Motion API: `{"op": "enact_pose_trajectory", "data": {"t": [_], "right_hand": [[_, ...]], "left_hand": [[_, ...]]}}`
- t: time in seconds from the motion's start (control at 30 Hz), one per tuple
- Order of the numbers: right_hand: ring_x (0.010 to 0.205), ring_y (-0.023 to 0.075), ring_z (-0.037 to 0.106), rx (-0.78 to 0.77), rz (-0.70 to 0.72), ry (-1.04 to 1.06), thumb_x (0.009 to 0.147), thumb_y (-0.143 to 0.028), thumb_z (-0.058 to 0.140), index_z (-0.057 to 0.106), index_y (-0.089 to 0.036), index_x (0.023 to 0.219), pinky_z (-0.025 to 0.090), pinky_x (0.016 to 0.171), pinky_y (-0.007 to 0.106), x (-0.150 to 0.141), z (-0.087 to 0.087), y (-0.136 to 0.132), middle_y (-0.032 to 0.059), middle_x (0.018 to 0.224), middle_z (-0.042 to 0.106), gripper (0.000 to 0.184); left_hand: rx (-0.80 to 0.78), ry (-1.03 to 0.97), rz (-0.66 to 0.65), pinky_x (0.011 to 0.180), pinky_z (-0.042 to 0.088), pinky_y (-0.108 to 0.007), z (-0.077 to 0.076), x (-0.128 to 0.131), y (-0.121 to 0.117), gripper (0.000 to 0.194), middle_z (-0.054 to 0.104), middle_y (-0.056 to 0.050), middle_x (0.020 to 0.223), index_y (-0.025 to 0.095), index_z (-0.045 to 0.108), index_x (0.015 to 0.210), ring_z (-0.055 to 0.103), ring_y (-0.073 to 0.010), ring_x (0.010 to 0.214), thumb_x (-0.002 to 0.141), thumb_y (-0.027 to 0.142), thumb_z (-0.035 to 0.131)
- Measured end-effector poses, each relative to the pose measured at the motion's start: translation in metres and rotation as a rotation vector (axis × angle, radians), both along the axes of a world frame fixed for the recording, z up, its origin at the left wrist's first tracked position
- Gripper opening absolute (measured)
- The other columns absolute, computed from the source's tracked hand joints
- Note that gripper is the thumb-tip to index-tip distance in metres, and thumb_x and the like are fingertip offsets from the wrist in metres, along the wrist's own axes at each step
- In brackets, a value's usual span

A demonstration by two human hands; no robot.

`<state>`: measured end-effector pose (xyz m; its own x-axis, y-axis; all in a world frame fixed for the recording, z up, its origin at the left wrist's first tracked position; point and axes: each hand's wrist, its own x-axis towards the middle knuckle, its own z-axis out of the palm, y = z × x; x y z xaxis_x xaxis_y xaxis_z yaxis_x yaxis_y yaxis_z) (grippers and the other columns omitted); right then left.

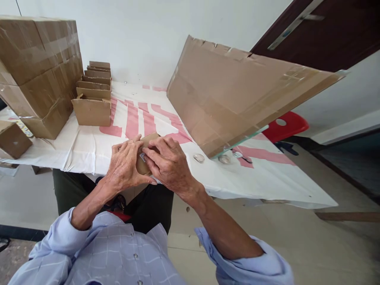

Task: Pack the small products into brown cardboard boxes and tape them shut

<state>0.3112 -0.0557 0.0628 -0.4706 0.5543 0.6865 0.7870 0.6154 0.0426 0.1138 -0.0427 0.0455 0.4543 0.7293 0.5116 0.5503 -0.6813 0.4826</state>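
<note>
A small brown cardboard box (143, 168) lies at the table's near edge, partly hidden under both hands. My left hand (124, 162) grips it from the left, the thumb along the near side and the fingers over the far side. On its top is a small pale label (143, 157) with dark print. My right hand (169, 162) comes from the right, its fingers bent and drawn together, with the fingertips on the box beside the label. Whether anything is pinched between those fingertips is hidden.
Large taped cartons (38, 67) are stacked at the left. Beside them stands a row of open small boxes (92, 111). A big cardboard sheet (231, 91) leans on the right of the cloth-covered table (267, 182). Clear lumps of tape (198, 158) lie near it; a red chair (287, 126) is behind.
</note>
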Motion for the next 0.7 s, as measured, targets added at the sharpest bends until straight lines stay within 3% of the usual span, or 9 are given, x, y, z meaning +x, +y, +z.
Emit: {"op": "enact_pose_trajectory", "data": {"t": [0.4, 0.7], "right_hand": [[0.108, 0.0288, 0.058, -0.034, 0.021, -0.022, 0.103, -0.014, 0.057, 0.081, -0.026, 0.112, 0.047, 0.096, 0.048, -0.0015, -0.0015, -0.003, 0.0101, 0.109, 0.071, 0.028], [0.106, 0.0272, 0.06, -0.014, 0.045, -0.044, 0.103, -0.012, 0.057, 0.079, -0.024, 0.101, 0.048, 0.094, 0.046, -0.0037, 0.0011, -0.0038, 0.009, 0.109, 0.073, 0.025]], "left_hand": [[-0.04, 0.003, 0.018, 0.118, 0.041, -0.061, 0.0032, 0.002, -0.0035, 0.097, 0.052, -0.023, 0.169, 0.023, 0.055, 0.144, 0.056, -0.0452, 0.148, 0.067, 0.065, 0.097], [-0.038, -0.002, 0.009, 0.122, 0.04, -0.06, 0.0048, 0.0037, -0.005, 0.104, 0.052, -0.025, 0.168, 0.022, 0.053, 0.145, 0.054, -0.0445, 0.151, 0.059, 0.053, 0.103]]}}
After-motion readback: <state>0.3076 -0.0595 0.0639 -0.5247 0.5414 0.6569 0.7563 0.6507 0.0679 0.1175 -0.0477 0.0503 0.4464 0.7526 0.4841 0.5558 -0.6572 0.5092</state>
